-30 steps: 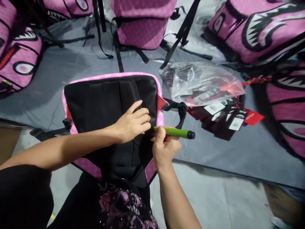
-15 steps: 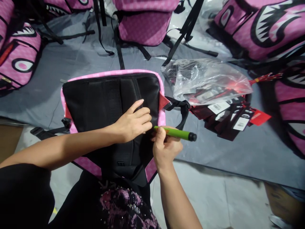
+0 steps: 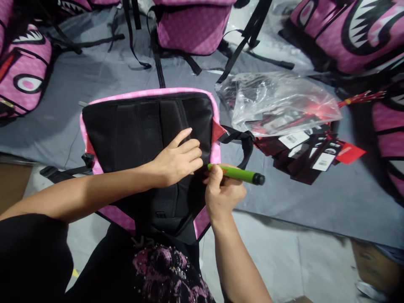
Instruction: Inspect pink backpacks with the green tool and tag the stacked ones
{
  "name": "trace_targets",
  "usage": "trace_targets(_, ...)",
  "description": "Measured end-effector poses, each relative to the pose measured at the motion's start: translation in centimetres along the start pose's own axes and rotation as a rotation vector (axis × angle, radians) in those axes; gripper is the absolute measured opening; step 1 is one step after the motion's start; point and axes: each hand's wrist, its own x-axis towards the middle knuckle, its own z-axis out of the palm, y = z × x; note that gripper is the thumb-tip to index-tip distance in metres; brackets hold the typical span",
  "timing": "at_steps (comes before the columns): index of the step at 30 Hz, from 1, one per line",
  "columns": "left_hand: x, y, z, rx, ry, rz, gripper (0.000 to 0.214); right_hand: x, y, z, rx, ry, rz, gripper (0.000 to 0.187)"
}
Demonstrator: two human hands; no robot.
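A pink-edged backpack [image 3: 126,134] lies with its black back panel up, its lower end against my body. Across the panel reaches my left hand [image 3: 179,162], one finger stretched out and the rest bent down onto the black fabric near the right edge. Its thumb is hidden, and the fingertips appear to pinch the fabric there. My right hand [image 3: 222,189] is closed around a green marker pen [image 3: 238,173] with a black end pointing right. The pen's other end points at my left fingertips, by the backpack's edge; its tip is hidden.
Black hang tags [image 3: 306,158] with white labels and red strings lie to the right, partly under a clear plastic bag [image 3: 277,101]. More pink backpacks [image 3: 194,29] stand at the back and both sides of the grey-covered table [image 3: 63,134]. Loose black straps trail between them.
My right hand and the marker pen have shifted slightly right. My left hand stays almost in place on the backpack. The whole view has moved a little.
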Motion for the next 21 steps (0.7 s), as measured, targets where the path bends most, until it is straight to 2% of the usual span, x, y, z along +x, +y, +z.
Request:
trace_targets(8,0.4,-0.1,-0.7,0.01,-0.062,0.002,0.014,-0.2,0.3,-0.1,0.024,0.007,0.038,0.032)
trace_targets(11,1.8,-0.8,-1.7,0.013,-0.172,0.067,0.016,-0.2,0.2,-0.5,0.075,0.002,-0.005,0.029)
trace_targets(13,2.8,-1.2,-2.8,0.031,-0.269,0.107,0.014,-0.5,-0.2,-0.9,0.2,0.037,0.0,0.023)
trace_targets(15,3.4,-1.4,-4.5,0.046,-0.355,0.104,0.015,-1.3,-0.9,-1.4,0.376,0.052,-0.033,0.021)
trace_targets(17,3.3,-1.2,-7.0,0.044,-0.404,0.065,0.018,-2.3,-2.0,-2.0,0.485,0.057,-0.132,0.03)
trace_targets(21,1.7,1.4,-14.3,0.081,-0.336,-0.066,0.022,-3.5,-4.6,-4.3,0.478,0.088,-0.508,0.044)
